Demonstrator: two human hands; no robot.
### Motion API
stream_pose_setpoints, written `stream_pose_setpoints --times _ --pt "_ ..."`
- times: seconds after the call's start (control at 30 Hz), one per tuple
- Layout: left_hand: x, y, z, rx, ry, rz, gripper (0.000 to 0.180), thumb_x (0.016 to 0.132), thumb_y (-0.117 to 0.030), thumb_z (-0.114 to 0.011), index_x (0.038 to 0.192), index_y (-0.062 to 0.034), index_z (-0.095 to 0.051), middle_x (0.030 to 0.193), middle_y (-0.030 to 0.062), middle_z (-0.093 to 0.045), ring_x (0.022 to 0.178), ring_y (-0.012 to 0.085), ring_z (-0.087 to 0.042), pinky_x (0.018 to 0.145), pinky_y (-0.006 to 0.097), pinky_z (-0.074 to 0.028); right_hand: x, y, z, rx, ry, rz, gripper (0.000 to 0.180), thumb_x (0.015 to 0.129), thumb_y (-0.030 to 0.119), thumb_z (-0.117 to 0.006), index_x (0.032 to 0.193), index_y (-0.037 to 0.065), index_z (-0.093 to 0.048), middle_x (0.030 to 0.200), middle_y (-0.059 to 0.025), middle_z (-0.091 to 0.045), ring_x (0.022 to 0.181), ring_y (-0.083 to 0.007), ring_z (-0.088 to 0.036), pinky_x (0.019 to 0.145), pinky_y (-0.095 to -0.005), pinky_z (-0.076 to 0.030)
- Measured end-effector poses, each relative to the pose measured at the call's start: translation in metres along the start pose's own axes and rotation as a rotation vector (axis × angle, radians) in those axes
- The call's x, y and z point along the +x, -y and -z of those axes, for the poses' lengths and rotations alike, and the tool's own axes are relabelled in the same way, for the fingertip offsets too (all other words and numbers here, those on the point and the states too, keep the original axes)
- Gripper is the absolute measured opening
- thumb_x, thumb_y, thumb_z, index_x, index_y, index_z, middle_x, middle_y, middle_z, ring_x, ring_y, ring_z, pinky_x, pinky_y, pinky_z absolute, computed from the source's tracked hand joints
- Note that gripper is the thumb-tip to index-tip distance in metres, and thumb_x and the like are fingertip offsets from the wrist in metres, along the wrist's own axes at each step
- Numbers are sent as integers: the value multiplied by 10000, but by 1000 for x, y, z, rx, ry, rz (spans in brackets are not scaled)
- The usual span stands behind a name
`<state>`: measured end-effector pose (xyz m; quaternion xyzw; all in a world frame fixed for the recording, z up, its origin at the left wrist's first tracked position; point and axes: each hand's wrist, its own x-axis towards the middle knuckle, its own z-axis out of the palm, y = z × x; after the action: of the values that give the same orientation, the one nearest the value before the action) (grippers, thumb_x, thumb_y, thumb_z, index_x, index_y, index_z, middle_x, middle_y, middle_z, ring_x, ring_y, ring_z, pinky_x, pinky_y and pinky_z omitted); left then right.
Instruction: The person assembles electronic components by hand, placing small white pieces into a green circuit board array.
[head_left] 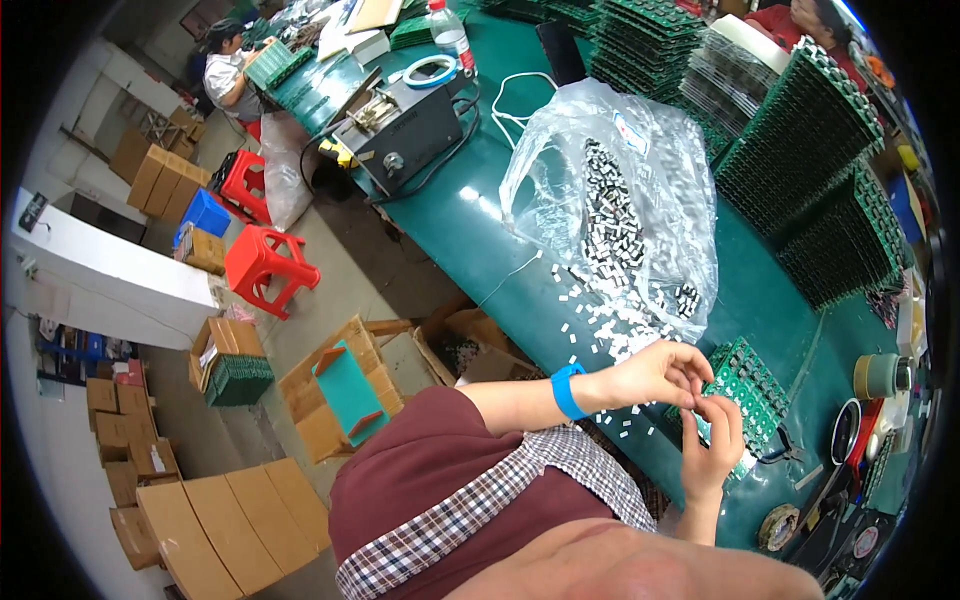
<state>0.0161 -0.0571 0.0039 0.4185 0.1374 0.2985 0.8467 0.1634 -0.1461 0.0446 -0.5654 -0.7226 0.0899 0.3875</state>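
My left hand (655,378), with a blue band (568,392) on its wrist, has its thumb and fingers pinched together. Close against it, the fingertips of my right hand (715,440) are also drawn together; whatever sits between the fingers is too small to make out. Both hands hover at the near edge of a green circuit board panel (748,385) lined with components. Beside them, small white pieces (622,325) are spread over the green table. They spill from a clear plastic bag (545,135) holding many more black and white ones.
Pliers (785,449) lie right of the panel. Tall stacks of circuit boards (800,150) stand at the far right. A dark machine (410,145) with a tape roll (430,72) and a bottle (452,40) occupies the far side. Red stools (268,265) and cartons stand left; another person sits far off.
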Motion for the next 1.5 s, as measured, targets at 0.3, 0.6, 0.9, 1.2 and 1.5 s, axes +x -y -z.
stream_pose_setpoints --times 0.3,0.6,0.9,1.2,1.5 --pt "0 8 -9 41 -3 59 323 772 16 -675 1072 52 -560 902 90 -620 849 119 -616 774 235 -510 -11 -5 7 -100 -35 20 227 664 -51 -711 860 11 -612 845 -110 -576 687 -235 -591 566 -308 -473" --pt "0 1 -8 7 77 198 382 803 -16 -659 1162 17 -531 919 68 -631 872 108 -617 817 225 -496 -17 -9 7 -90 -135 95 217 640 -37 -725 823 16 -620 791 -100 -586 610 -223 -581 497 -307 -443" --pt "4 2 -10 117 64 132 332 787 -4 -672 1089 0 -534 900 60 -626 862 94 -606 792 226 -497 -16 -11 8 -118 -129 117 225 636 -49 -722 826 22 -625 780 -90 -587 575 -209 -574 478 -292 -438" --pt "-6 8 -20 234 50 -33 90 819 -36 -653 894 1 -621 918 67 -632 872 136 -597 781 271 -483 -21 -6 15 260 -139 -182 231 630 -59 -737 812 3 -610 810 -101 -588 690 -180 -592 563 -262 -494" --pt "-11 5 -35 694 60 -421 75 824 -38 -600 867 -10 -545 835 93 -569 774 236 -564 702 330 -447 -17 -3 24 339 -70 -183 220 638 -74 -721 806 -6 -595 801 -90 -579 674 -148 -556 559 -242 -478"
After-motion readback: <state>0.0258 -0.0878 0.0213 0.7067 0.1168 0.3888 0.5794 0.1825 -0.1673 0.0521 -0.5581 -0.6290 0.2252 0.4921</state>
